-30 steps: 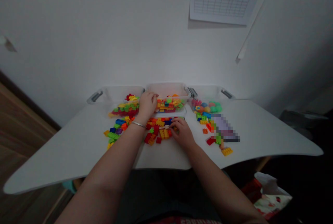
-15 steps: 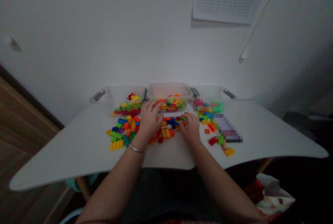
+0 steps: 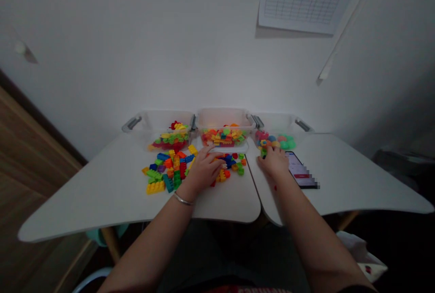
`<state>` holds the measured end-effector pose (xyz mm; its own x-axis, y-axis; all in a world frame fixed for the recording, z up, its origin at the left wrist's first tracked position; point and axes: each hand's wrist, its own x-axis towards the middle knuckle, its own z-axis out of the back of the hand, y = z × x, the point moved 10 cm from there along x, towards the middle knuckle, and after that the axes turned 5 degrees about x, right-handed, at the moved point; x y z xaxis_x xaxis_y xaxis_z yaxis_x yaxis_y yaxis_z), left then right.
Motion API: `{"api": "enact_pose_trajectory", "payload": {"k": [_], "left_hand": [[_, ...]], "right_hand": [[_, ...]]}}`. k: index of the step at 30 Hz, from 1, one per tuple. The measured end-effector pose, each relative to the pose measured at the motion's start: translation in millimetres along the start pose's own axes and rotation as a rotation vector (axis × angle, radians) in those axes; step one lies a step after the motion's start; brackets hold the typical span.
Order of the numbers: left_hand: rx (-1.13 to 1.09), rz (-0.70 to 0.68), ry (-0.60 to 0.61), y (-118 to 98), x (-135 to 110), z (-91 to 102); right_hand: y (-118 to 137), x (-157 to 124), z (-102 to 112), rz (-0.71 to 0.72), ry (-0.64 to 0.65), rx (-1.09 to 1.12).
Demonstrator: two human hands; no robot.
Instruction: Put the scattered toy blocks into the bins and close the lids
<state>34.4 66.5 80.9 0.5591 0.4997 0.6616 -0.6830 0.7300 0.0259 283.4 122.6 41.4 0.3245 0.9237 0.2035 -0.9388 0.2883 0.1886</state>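
our left hand [image 3: 204, 168] lies palm down on the loose bricks [image 3: 170, 170] in the middle of the table [image 3: 102, 193], fingers stretched loosely toward twelve o'clock over a cluster of blue, red and yellow pieces. we cannot tell whether a brick is pinched beneath it. a thin bracelet [image 3: 182, 199] rings that wrist. our right hand [image 3: 276, 162] sits at about two o'clock from the left, knuckles up, fingers curled down onto a few bricks just in front of the right bin [image 3: 299, 125]. its grip is hidden, so we cannot tell if it holds anything.

here is what could go wrong, as we judge it. the right hand is just beside a phone [image 3: 301, 168] lying face up at its three o'clock, and a sweep of the wrist could shove it or drag bricks across the screen. a gap [image 3: 255, 186] runs between the two tabletops, right between our hands, and small pieces pushed over it could drop through. the spread at nine o'clock lies loose, so a forearm could scatter it toward the near edge.

three clear bins stand in a row at twelve o'clock, close side by side. the left bin [image 3: 149, 123] holds a low heap, mostly green, yellow and red. the middle bin [image 3: 220, 118] holds mixed orange, yellow, green and blue bricks. the right bin holds rounder pieces in pink, green and orange.
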Motion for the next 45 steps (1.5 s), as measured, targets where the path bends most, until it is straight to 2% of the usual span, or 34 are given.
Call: {"api": "enact_pose_trajectory", "payload": {"k": [10, 18, 27, 32, 36, 41, 45], "left_hand": [[-0.063, 0.017, -0.025, 4.8, -4.1, -0.6], [-0.094, 0.03, -0.018, 8.1, -3.5, 0.5], [-0.092, 0.037, -0.044, 9.4, -2.2, 2.6], [-0.097, 0.046, -0.039, 10.1, -2.2, 2.7], [-0.101, 0.072, -0.046, 12.9, -3.1, 3.3], [-0.087, 0.104, -0.064, 15.1, -3.4, 5.3], [-0.072, 0.125, -0.061, 16.7, -3.5, 4.5]], "right_hand": [[27.9, -4.1, -20.7, 0.166, -0.003, -0.059], [40.4, -4.2, -20.9, 0.25, -0.007, -0.03], [46.4, 0.2, -20.6, 0.303, -0.057, 0.129], [50.3, 6.9, -9.9, 0.276, -0.125, 0.291], [76.4, -2.3, 1.1, 0.352, -0.153, 0.411], [123.6, -33.8, 7.3, 0.532, -0.158, 0.58], [145.8, -56.6, 0.5, 0.606, -0.128, 0.549]]}}
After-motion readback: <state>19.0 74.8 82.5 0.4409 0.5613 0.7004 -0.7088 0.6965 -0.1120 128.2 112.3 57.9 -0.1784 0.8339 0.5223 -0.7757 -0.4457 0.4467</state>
